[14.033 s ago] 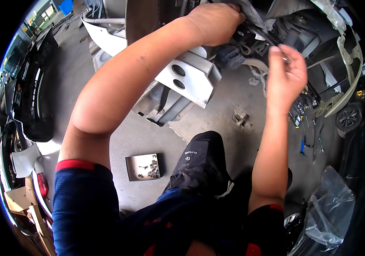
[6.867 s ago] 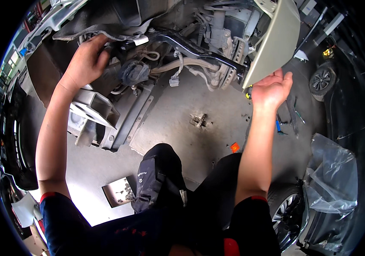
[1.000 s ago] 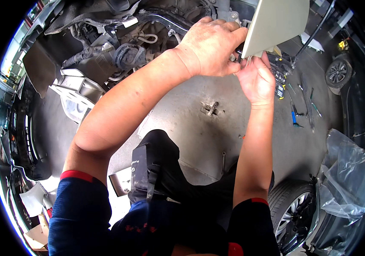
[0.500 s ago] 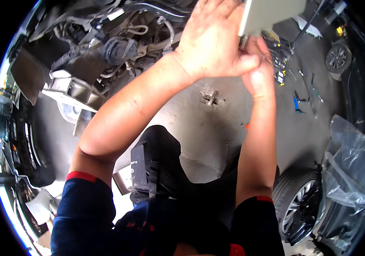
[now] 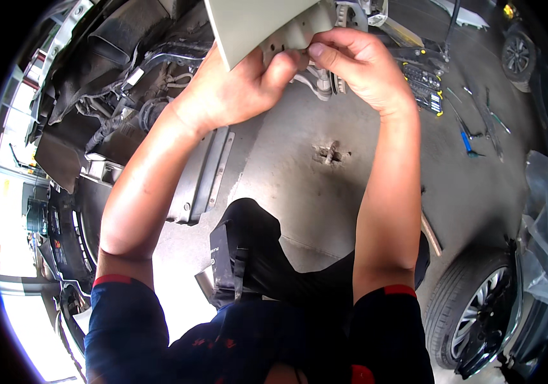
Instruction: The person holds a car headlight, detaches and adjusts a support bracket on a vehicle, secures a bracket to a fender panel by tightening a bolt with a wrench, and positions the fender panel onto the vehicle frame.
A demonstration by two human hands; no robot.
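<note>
A cream body panel (image 5: 245, 22) hangs at the top middle, its bracketed underside with holes showing. My left hand (image 5: 242, 86) is curled around the panel's lower edge, some fingers hidden behind it, with the thumb bent up toward the bracket. Just right of that thumb, my right hand (image 5: 363, 70) is closed in a pinch at the bracket; whatever is between those fingertips is too small to make out. Behind both hands are the car's exposed engine-bay parts (image 5: 126, 77) and suspension parts (image 5: 322, 86).
Tools (image 5: 466, 141) and an open tool case (image 5: 424, 89) lie on the floor (image 5: 299, 185) to the right. A loose wheel (image 5: 466, 307) and plastic sheeting (image 5: 543, 224) are at lower right. A dark bumper (image 5: 62, 230) stands at left, with metal brackets (image 5: 203, 179) below the car.
The panel and my left hand sit further left in the view, exposing the panel's underside. My right hand has risen from behind the left to pinch at the bracket. The camera view has shifted.
</note>
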